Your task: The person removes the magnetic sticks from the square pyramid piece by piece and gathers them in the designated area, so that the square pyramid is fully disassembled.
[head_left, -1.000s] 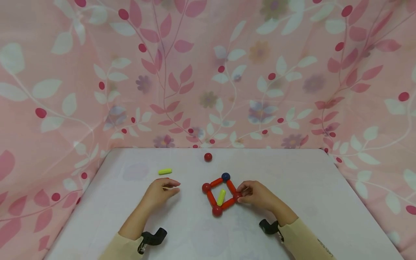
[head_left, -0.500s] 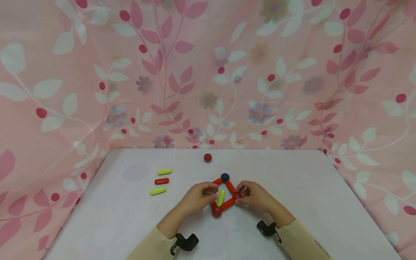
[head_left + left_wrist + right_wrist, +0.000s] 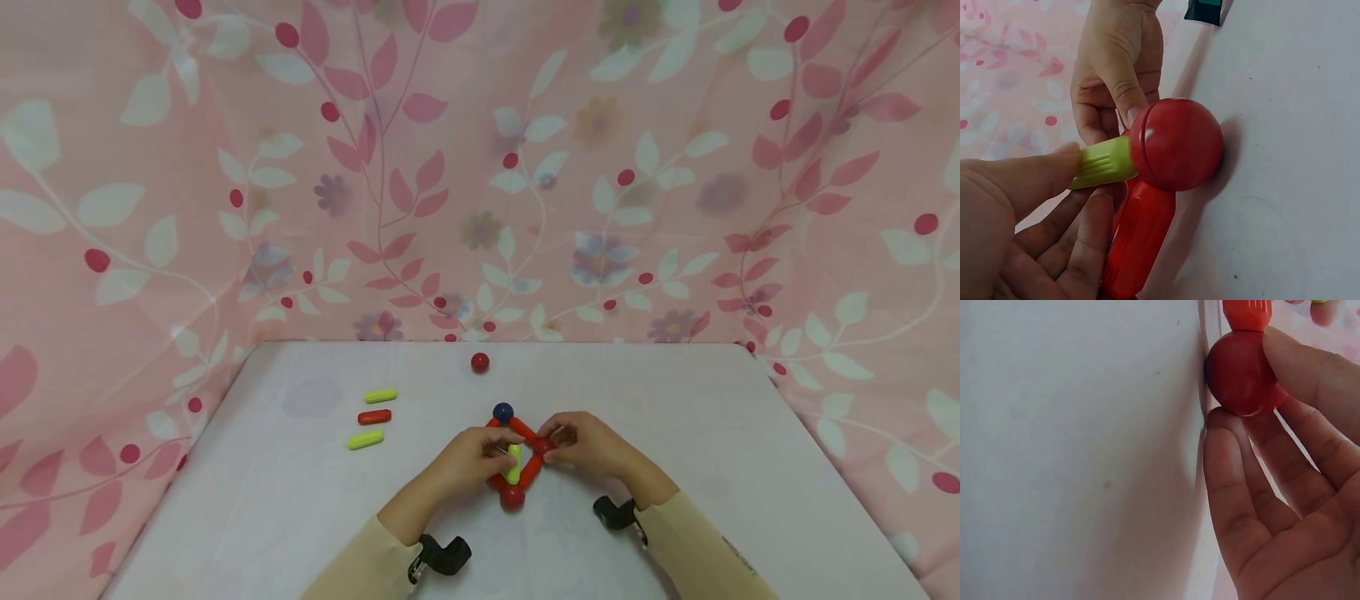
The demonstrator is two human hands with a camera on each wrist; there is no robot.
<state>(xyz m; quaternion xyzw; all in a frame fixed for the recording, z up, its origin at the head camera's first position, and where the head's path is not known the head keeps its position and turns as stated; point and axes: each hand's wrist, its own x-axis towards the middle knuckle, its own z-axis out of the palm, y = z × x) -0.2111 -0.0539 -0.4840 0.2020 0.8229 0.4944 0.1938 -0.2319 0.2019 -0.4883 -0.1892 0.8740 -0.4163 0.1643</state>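
Note:
Red magnetic rods (image 3: 531, 472) and balls form a four-sided frame with a blue ball (image 3: 503, 412) at its far corner. From the near red ball (image 3: 512, 498) a yellow-green magnetic rod (image 3: 513, 468) sticks up. My left hand (image 3: 468, 460) pinches that rod between thumb and fingers, with the ball at its end in the left wrist view. At the right corner, my right hand (image 3: 592, 450) holds another red ball (image 3: 1241, 372) between thumb and fingertips. The frame's left corner is hidden behind the left hand.
Left of the frame lie two loose yellow-green rods (image 3: 365, 439) with a red rod (image 3: 374, 417) between them. A single red ball (image 3: 480, 362) sits near the white table's (image 3: 675, 375) back edge. A pink floral cloth (image 3: 450, 167) hangs behind.
My left hand has come rightward from the loose rods to the upright yellow-green rod and now pinches it. The frame has turned slightly, its blue ball shifting left. My right hand stays at its ball.

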